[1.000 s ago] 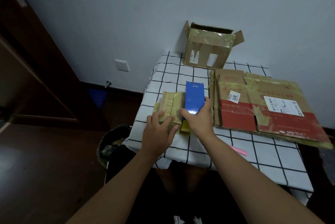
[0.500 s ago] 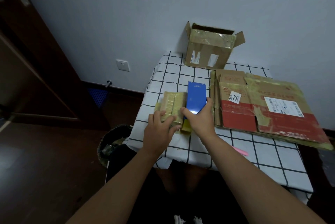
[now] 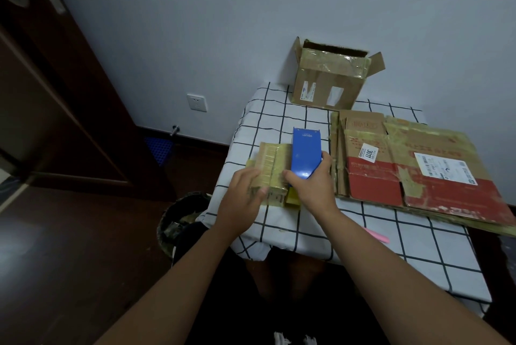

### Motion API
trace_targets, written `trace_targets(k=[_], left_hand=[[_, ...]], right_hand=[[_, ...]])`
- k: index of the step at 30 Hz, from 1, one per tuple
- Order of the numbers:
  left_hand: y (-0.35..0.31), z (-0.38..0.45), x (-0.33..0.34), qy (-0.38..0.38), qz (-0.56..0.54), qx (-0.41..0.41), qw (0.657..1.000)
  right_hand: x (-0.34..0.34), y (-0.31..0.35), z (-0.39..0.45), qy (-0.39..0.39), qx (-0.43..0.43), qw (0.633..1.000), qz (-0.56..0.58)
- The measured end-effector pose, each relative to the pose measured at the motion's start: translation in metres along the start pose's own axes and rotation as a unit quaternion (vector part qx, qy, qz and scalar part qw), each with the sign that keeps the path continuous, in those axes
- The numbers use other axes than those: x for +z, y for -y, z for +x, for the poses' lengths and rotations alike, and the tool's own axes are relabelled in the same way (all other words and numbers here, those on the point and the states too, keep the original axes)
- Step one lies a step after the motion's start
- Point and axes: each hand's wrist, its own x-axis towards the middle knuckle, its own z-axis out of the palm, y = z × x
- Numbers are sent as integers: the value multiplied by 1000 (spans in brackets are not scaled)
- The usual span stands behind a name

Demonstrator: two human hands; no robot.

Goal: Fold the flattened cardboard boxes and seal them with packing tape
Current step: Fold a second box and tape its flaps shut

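A small cardboard box [image 3: 269,163], heavily taped, sits on the checked tablecloth [image 3: 279,127] near the table's left front. My left hand [image 3: 242,194] presses on its near left side. My right hand [image 3: 314,185] grips a blue tape dispenser [image 3: 305,152] that lies along the box's right edge, with yellowish tape showing under the hand. A stack of flattened cardboard boxes [image 3: 413,166] with red bands and white labels lies to the right. An open, folded box [image 3: 329,79] stands at the back against the wall.
A pink pen-like item [image 3: 377,235] lies near the table's front edge. A dark waste bin [image 3: 178,221] stands on the floor left of the table. A dark wooden door [image 3: 55,93] fills the left side. A wall socket [image 3: 196,102] is on the wall.
Both hands stay on the small box and the dispenser. The dispenser has shifted only slightly; the view has moved a little.
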Motion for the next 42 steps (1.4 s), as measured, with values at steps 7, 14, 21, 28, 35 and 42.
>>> trace_targets(k=[7,14,21,28,35,42], left_hand=[[6,3,3,12,67,7,998],[10,4,0,22,71,28,997],[11,-1,1,13,22,10,1000],[3,4,-6,-4,11,-12,1000],[4,-8,-4,-36,-56,-168,984],[-7,-15,4,-60,-36,-180,981]], right_hand=[[1,0,-1,-2,-6,1000,-3],[2,-1,-1,-8,-7,1000,-7],[2,0,-2,-11,-6,1000,-6],[1,2,-2,-9,-3,1000,-8],[2,1,-3,-7,-7,1000,-12],[2,2,-3,-3,-4,1000,-9]])
